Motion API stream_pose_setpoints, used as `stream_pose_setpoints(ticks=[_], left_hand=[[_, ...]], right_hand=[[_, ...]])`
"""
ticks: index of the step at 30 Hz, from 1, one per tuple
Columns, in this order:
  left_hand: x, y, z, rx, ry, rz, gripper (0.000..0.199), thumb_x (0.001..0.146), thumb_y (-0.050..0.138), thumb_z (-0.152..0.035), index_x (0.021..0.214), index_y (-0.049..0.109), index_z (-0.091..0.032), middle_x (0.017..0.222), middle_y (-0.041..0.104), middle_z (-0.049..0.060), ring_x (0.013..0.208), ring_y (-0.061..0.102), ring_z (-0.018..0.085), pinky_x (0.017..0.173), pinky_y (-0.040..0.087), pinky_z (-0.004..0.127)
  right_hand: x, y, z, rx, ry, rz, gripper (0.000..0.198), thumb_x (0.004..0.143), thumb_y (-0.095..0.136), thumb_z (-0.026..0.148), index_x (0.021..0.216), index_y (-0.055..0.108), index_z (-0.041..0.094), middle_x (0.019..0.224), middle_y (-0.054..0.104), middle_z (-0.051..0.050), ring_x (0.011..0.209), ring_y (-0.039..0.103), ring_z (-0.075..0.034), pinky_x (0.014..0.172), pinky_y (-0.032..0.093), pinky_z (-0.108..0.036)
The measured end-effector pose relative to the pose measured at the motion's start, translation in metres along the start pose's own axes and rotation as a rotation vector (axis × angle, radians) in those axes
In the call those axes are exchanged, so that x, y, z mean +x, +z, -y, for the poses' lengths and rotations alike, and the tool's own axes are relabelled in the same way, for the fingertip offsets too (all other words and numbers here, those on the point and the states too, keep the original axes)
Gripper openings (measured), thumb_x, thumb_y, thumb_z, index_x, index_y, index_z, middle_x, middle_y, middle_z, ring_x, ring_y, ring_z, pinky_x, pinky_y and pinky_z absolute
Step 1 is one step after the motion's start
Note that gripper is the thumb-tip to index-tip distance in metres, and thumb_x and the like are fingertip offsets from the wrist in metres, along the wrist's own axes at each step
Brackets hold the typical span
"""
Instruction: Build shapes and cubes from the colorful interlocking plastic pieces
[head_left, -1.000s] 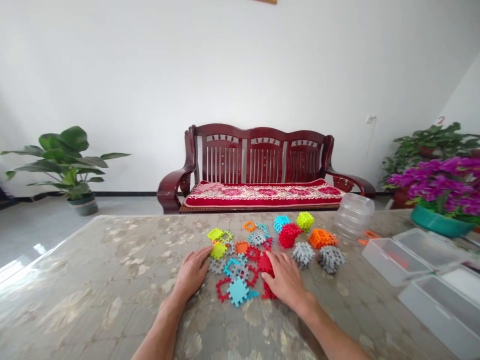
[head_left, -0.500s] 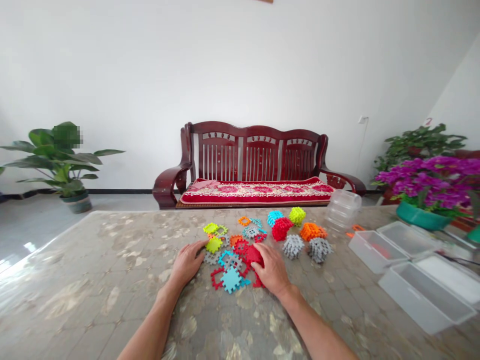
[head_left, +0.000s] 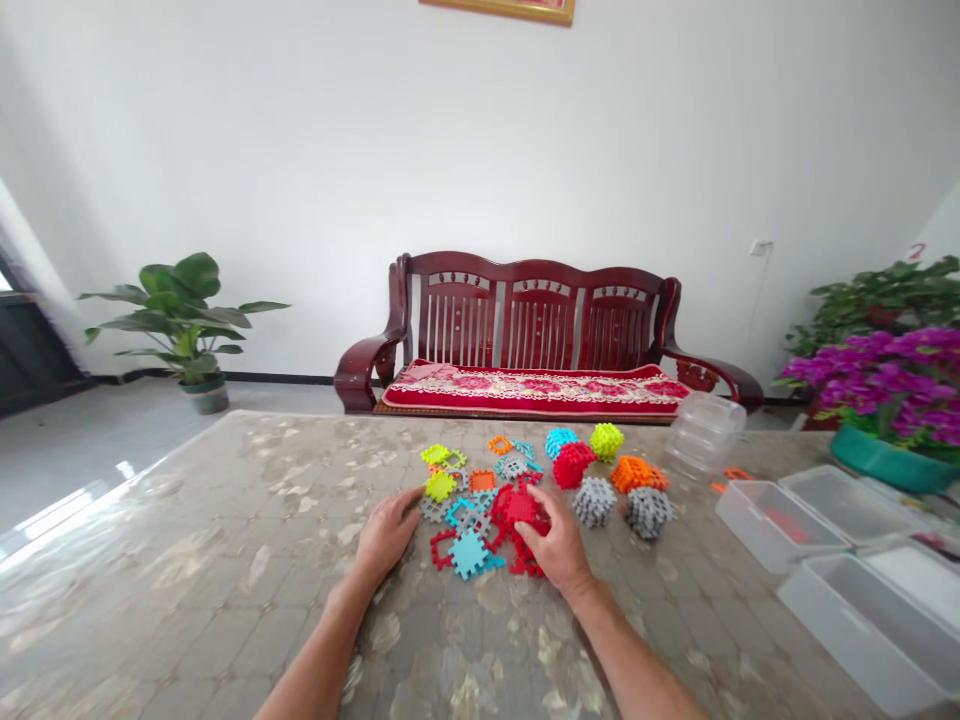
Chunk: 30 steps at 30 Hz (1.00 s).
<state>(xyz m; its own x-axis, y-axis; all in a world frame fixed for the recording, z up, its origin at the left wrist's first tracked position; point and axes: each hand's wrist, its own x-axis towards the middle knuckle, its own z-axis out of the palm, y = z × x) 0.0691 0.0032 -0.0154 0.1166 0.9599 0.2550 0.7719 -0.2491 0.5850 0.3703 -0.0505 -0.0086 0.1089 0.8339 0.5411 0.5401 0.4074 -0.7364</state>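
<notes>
My right hand (head_left: 559,548) has its thumb and fingers closed on a red notched tile (head_left: 522,506), over other red pieces at the right side of a loose pile. My left hand (head_left: 386,535) lies on the table at the pile's left edge, fingers stretched out and holding nothing. Its fingertips are near a yellow-green tile (head_left: 440,486) and a grey tile (head_left: 434,510). Nearest me in the pile lies a light blue tile (head_left: 469,555), beside a red frame piece (head_left: 442,550). An orange tile (head_left: 482,482) sits farther back.
Right of the pile stand clusters of tiles: red (head_left: 574,465), blue (head_left: 560,441), yellow-green (head_left: 607,441), orange (head_left: 637,474) and grey (head_left: 595,502). Clear plastic boxes (head_left: 855,625) and a purple flower pot (head_left: 892,458) are at the right. A wooden bench (head_left: 525,290) stands behind the table.
The view has swung left and up. Red pieces have shifted right with my right hand, uncovering more of the orange tile and a blue piece. My left hand stays by the pile.
</notes>
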Motion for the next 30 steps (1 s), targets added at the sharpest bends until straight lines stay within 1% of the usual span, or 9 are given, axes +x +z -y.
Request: stream_pose_setpoints(ticks=[3,7,10,14,15,19,22,26,30], left_hand=[[-0.005,0.001,0.002,-0.022,0.006,-0.007,0.044,0.083,0.044,-0.024,0.121,0.067,-0.019,0.125,0.070,0.005,0.116,0.062,0.021,0.106,0.044,0.037],[-0.005,0.001,0.004,-0.046,0.007,-0.001,0.044,0.084,0.043,-0.025,0.120,0.067,-0.018,0.124,0.071,0.007,0.115,0.063,0.021,0.107,0.044,0.038],[-0.005,-0.001,0.001,-0.040,0.001,0.005,0.043,0.084,0.044,-0.025,0.118,0.068,-0.018,0.123,0.071,0.007,0.116,0.063,0.021,0.107,0.044,0.038],[-0.005,-0.004,-0.003,-0.035,-0.011,0.009,0.041,0.083,0.045,-0.023,0.116,0.069,-0.021,0.122,0.072,0.005,0.115,0.063,0.021,0.107,0.044,0.037],[-0.005,-0.004,-0.003,-0.034,-0.009,0.006,0.041,0.083,0.045,-0.023,0.115,0.070,-0.022,0.122,0.072,0.004,0.115,0.063,0.020,0.106,0.044,0.037],[-0.005,-0.003,-0.003,-0.023,0.013,-0.002,0.039,0.083,0.046,-0.023,0.113,0.071,-0.023,0.120,0.073,0.003,0.114,0.064,0.020,0.105,0.046,0.036],[-0.004,-0.003,-0.002,-0.016,0.036,-0.003,0.038,0.083,0.046,-0.022,0.112,0.071,-0.024,0.117,0.073,0.003,0.111,0.065,0.020,0.103,0.047,0.035],[-0.004,-0.004,-0.004,0.008,0.038,0.005,0.039,0.083,0.045,-0.021,0.113,0.071,-0.023,0.119,0.073,0.004,0.112,0.065,0.021,0.103,0.046,0.035],[-0.005,-0.005,-0.006,0.020,0.040,0.013,0.038,0.084,0.045,-0.021,0.113,0.070,-0.023,0.120,0.072,0.004,0.113,0.064,0.021,0.104,0.046,0.036]], right_hand=[[-0.001,-0.001,0.008,0.048,-0.002,0.019,0.048,0.076,0.067,0.025,0.123,0.062,0.022,0.120,0.069,-0.010,0.111,0.065,-0.026,0.101,0.052,-0.044],[-0.001,-0.002,0.013,0.048,-0.049,-0.021,0.044,0.074,0.067,0.021,0.118,0.065,0.023,0.122,0.068,-0.009,0.115,0.063,-0.027,0.104,0.049,-0.045],[0.001,-0.003,0.013,0.148,0.034,0.007,0.050,0.076,0.065,0.023,0.126,0.060,0.022,0.122,0.068,-0.010,0.104,0.068,-0.024,0.092,0.057,-0.041],[0.003,-0.005,0.009,0.111,0.046,-0.024,0.048,0.073,0.066,0.023,0.121,0.064,0.022,0.126,0.067,-0.011,0.114,0.063,-0.028,0.096,0.055,-0.044],[0.004,-0.005,0.008,0.119,0.059,-0.024,0.049,0.073,0.067,0.024,0.122,0.064,0.022,0.126,0.067,-0.011,0.113,0.064,-0.028,0.094,0.055,-0.044],[0.007,-0.008,0.007,0.183,0.178,-0.017,0.057,0.075,0.064,0.029,0.132,0.057,0.023,0.122,0.069,-0.010,0.089,0.071,-0.023,0.082,0.060,-0.040],[0.009,-0.013,0.003,0.101,0.195,-0.009,0.056,0.073,0.064,0.029,0.129,0.060,0.024,0.122,0.069,-0.009,0.094,0.070,-0.024,0.086,0.058,-0.041],[0.011,-0.023,-0.006,0.053,0.174,0.096,0.057,0.071,0.063,0.026,0.127,0.061,0.022,0.125,0.068,-0.009,0.112,0.065,-0.026,0.098,0.052,-0.044],[0.010,-0.028,-0.009,-0.064,0.150,0.164,0.057,0.068,0.059,0.022,0.125,0.063,0.021,0.125,0.068,-0.009,0.118,0.063,-0.027,0.106,0.046,-0.047]])
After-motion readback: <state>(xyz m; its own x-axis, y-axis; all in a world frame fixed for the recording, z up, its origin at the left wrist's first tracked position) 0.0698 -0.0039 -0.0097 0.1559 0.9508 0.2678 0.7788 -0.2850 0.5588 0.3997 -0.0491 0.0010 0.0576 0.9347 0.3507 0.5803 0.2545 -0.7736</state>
